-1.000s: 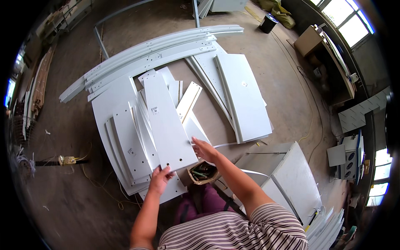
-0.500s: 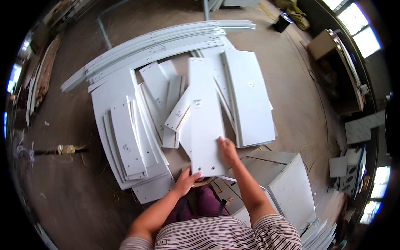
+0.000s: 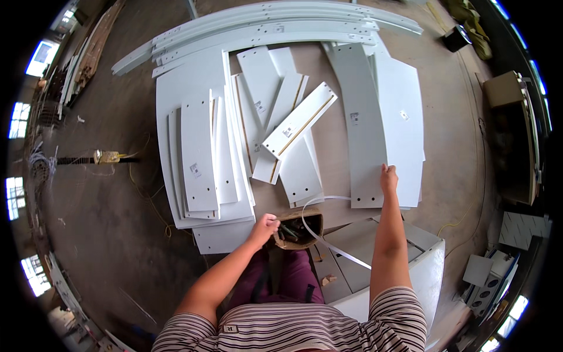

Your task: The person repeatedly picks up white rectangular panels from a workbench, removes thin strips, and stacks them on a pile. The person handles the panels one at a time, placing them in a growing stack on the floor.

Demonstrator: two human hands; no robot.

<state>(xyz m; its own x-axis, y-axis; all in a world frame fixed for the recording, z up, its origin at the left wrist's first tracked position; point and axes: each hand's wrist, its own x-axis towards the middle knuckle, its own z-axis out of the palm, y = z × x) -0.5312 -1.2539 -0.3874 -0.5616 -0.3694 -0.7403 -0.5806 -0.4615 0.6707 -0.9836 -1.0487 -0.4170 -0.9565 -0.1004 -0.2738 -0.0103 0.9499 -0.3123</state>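
Note:
A long white panel (image 3: 365, 135) with screw holes and a small label is on the right side of the work surface. Its right edge, near the close end, is gripped by my right hand (image 3: 389, 178). My left hand (image 3: 264, 232) is curled closed beside a small open carton (image 3: 317, 229) of dark pieces in front of me. What its fingers hold, if anything, is hidden. In the middle, a shorter white board (image 3: 302, 117) with a brown groove lies across other loose boards.
Stacked white panels (image 3: 199, 152) lie on the left, and a wide panel (image 3: 404, 111) on the right. Long white rails (image 3: 264, 29) run across the far side. A white strap (image 3: 340, 252) curves over a pale cabinet-like box (image 3: 419, 281) near my right arm.
The long panel has moved from the middle to the right with my right hand on it. My left hand has let go of its near end, and the carton now shows.

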